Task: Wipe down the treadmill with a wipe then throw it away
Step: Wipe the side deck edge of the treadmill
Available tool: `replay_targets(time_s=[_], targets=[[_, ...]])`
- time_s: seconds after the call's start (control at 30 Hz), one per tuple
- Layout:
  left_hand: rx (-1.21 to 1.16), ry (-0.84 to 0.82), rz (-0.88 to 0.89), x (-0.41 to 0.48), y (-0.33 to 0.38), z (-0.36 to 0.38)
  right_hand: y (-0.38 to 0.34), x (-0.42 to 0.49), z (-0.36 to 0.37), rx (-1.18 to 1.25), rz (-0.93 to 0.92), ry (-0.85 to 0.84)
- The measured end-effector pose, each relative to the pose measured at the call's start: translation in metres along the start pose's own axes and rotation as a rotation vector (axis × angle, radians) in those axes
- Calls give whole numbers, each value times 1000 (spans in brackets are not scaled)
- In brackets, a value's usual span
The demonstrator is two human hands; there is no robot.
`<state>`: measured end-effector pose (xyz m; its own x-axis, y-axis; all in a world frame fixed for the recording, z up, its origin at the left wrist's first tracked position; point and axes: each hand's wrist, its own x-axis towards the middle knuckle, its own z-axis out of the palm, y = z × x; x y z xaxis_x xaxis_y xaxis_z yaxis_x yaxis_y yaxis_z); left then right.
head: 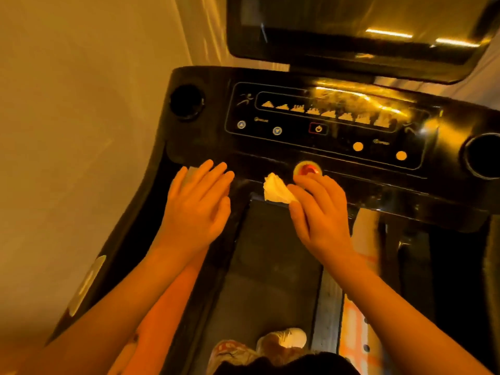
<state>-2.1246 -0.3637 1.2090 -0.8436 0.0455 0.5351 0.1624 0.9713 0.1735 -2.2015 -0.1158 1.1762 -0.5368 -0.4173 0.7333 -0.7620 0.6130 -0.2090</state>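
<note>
Currently, my right hand is pinching the crumpled wipe just below the red stop button, wiping the treadmill console; my left hand, fingers released and flat, is bracing left of that button.

— What is the room looking like?
— A plain wall is filling the whole left side, smooth and bare, and warm amber light is washing over it.
— Is the tone changing anywhere?
— Past a vertical edge at the top, a paler strip of wall is showing.
— And lower down?
— Low on the right the floor is showing orange and pale blocks with small dark dots, too blurred to read.
</note>
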Motion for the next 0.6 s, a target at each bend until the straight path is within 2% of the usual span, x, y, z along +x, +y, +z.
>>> replay_targets(time_s=[0.13, 0.43, 0.6], targets=[[47, 19, -93, -69, -24, -27, -62, -11, 24, 85, -71, -67], [130, -77, -310, -242, -40, -73, -174, -84, 64, 201, -199, -266], [232, -55, -488, -327, -39, -99, -231, -116, 82, 293, -356, -372]])
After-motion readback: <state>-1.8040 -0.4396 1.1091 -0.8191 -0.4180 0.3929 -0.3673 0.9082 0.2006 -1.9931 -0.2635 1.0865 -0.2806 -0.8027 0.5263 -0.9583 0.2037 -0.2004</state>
